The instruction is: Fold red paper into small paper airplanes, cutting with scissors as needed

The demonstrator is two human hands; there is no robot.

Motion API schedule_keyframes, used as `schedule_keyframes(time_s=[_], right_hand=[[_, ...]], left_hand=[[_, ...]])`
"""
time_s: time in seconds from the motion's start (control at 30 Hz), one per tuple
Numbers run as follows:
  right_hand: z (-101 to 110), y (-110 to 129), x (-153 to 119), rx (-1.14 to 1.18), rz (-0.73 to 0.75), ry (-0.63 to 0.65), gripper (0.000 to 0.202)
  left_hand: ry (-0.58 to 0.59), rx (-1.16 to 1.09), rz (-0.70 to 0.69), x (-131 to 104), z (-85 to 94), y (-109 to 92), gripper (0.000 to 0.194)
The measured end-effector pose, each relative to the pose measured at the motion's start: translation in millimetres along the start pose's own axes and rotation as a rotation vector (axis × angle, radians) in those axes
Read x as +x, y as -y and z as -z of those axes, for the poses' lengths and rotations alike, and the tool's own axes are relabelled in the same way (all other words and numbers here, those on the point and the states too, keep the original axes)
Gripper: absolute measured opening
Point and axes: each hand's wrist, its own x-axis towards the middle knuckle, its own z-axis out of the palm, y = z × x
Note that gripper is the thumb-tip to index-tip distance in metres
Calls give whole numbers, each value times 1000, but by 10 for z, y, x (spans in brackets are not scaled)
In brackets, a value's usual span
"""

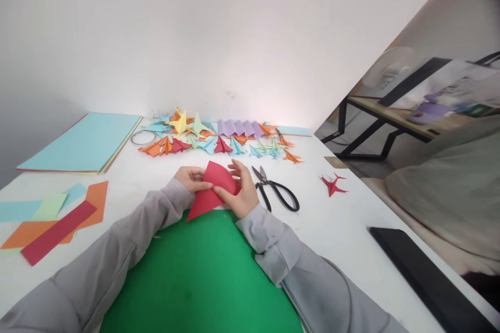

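A sheet of red paper (pixel 213 190) is held up between both hands over the far edge of a green mat (pixel 211 276). My left hand (pixel 191 179) pinches its left side, thumb on the near face. On the right side, my right hand (pixel 242 192) grips the paper with the thumb pressed to its face and the fingers curled behind. The sheet looks bent, with one pointed corner hanging toward me. Black-handled scissors (pixel 273 187) lie partly spread just right of my right hand.
Folded paper planes (pixel 222 144) in several colours line the wall beside pleated purple paper (pixel 239 128). Stacked coloured sheets (pixel 86 140) and paper strips (pixel 58 231) lie left. To the right are a red folded plane (pixel 333 185) and a long black object (pixel 410 276) along the table edge.
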Motion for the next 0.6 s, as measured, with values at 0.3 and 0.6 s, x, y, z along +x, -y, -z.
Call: schedule_keyframes(time_s=[0.3,0.6], right_hand=[[-1,-95,170,634,-493,27,35],[-19,1,149,450,-448,215,25]], left_hand=[[-52,-218,2,56,79,11,35],[62,-180,-48,24,33,3,44]])
